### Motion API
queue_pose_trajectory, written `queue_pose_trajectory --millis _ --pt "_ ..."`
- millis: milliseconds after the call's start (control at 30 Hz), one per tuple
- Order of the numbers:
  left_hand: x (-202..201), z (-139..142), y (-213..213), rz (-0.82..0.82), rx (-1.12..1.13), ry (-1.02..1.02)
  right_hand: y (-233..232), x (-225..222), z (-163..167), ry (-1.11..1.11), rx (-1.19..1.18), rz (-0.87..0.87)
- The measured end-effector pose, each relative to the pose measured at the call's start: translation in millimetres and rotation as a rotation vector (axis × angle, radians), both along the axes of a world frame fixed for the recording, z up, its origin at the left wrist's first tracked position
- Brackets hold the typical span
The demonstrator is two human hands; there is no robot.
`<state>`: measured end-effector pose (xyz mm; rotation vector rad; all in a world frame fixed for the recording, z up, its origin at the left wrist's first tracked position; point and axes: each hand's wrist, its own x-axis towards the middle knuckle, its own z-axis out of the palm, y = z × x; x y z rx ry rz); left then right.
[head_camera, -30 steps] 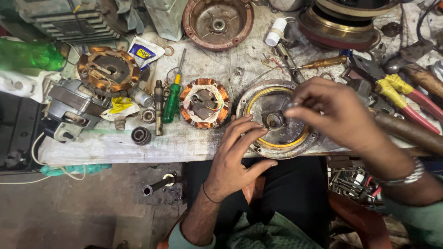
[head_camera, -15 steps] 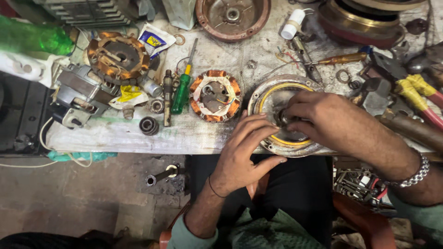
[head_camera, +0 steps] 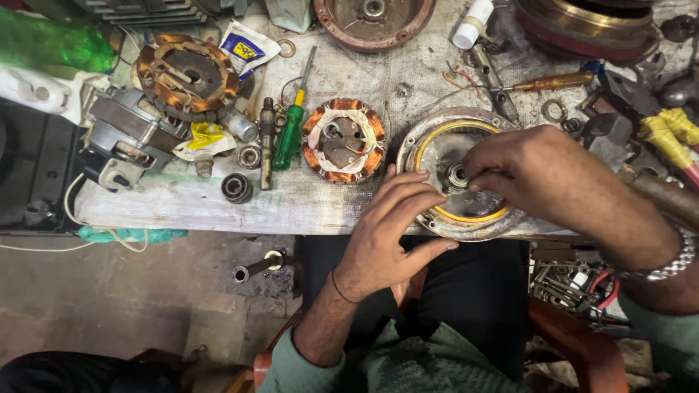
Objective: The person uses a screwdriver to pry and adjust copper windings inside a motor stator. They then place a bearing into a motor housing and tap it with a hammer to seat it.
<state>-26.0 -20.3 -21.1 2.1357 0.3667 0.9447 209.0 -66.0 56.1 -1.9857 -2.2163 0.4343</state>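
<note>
**Bearing seating, round cover**

Steadying cover (head_camera: 466, 218) at bench (head_camera: 218, 204) edge, near side, with left hand (head_camera: 389, 233), fingers spread flat on rim. Pinching hub bearing (head_camera: 457, 175) with right hand (head_camera: 546, 175) fingertips. Worth keeping bearing square, cover pressed flat. Stator (head_camera: 344, 140) lying just beside.

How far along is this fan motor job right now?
Already apart: a copper-wound stator lies loose on the bench beside the round metal cover, and a second winding and a bearing sit farther left. In hand: the right hand works at the cover's centre hub while the left hand steadies its rim. Left: the stator is not yet back in the cover.
</note>
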Motion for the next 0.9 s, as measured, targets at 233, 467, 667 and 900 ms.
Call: queue_pose_trajectory --millis 233,467,667,900 --pt "1 6 -1 0.064 0.007 0.003 -14 0 -10 -0.033 0.127 0.062" --pt "3 5 -1 0.102 0.118 0.003 -30 -5 -6 -0.083 0.326 0.15" --pt "-3 -5 -2 0.048 0.153 -0.015 -85 31 8 -0.214 0.469 -0.313" --pt "5 0 -6 0.175 0.21 -0.025 -112 91 -12 -0.127 0.224 -0.673"
